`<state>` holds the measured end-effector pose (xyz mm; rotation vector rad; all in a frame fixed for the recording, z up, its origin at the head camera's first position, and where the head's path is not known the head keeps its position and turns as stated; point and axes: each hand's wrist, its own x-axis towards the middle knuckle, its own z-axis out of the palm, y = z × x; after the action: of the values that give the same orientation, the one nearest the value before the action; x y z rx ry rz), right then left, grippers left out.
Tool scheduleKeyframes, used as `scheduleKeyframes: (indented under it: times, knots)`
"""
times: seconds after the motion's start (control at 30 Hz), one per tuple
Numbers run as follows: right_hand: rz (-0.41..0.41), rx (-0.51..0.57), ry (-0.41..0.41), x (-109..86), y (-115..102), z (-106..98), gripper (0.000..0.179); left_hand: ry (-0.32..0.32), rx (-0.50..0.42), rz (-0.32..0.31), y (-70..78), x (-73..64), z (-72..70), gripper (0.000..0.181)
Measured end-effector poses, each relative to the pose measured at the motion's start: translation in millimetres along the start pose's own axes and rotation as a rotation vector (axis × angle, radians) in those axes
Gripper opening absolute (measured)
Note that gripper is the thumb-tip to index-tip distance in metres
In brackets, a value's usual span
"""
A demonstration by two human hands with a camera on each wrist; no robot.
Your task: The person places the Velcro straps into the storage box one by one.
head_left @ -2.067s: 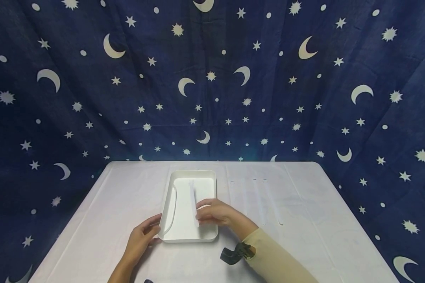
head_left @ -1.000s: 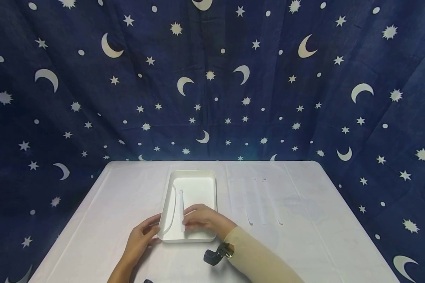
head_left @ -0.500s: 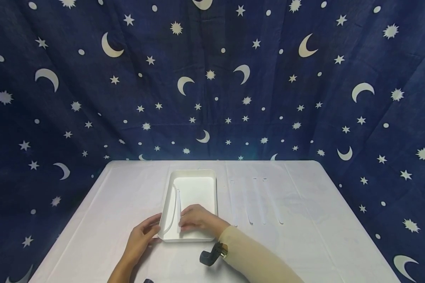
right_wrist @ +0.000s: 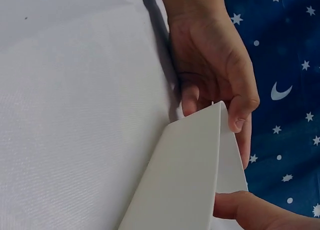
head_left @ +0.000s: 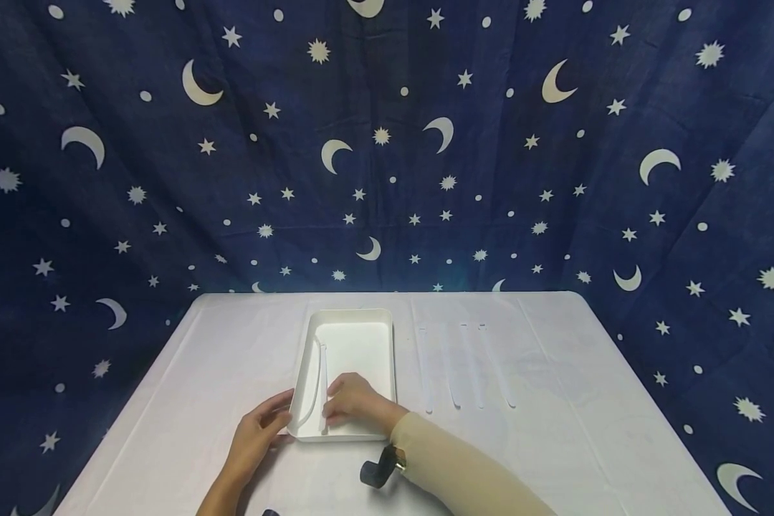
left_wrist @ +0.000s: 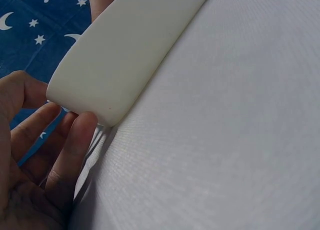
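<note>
A shallow white tray [head_left: 361, 344] stands on the table. My left hand [head_left: 258, 430] grips its near left corner, and the left wrist view shows its fingers on the tray's outer wall [left_wrist: 115, 55]. Inside the tray my right hand [head_left: 356, 401] pinches the near part of a long, narrow white strip [head_left: 324, 369], which lies lengthwise. Left of it, a curved white strip [head_left: 317, 387] runs along the left wall. In the right wrist view the tray wall [right_wrist: 175, 165] hides the strips, and a right fingertip [right_wrist: 230, 202] shows at the rim.
Right of the tray, several similar strips [head_left: 473, 369] lie side by side on the white tablecloth [head_left: 567, 444]. A dark blue curtain [head_left: 387, 165] with moons and stars hangs behind the table. A black wrist camera [head_left: 379, 469] hangs near the tray's front.
My right hand has carried the strip leftward across the tray and lowered it beside the curved one. The left hand keeps its place on the tray corner.
</note>
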<state>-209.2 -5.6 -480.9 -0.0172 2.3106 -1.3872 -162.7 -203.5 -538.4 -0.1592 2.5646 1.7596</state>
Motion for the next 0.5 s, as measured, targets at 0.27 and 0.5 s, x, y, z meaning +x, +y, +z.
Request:
scheduleKeyframes:
  times: [0.27,0.5]
  knots:
    - [-0.071,-0.089,0.013,-0.9,2,-9,0.027,0.013,-0.023,0.013,-1.5,0.6,0.2,0.051]
    - [-0.029,0.046,0.079,-6.9,-9,-75,0.032,0.008,-0.045,0.000,-4.8,0.9,0.8,0.051]
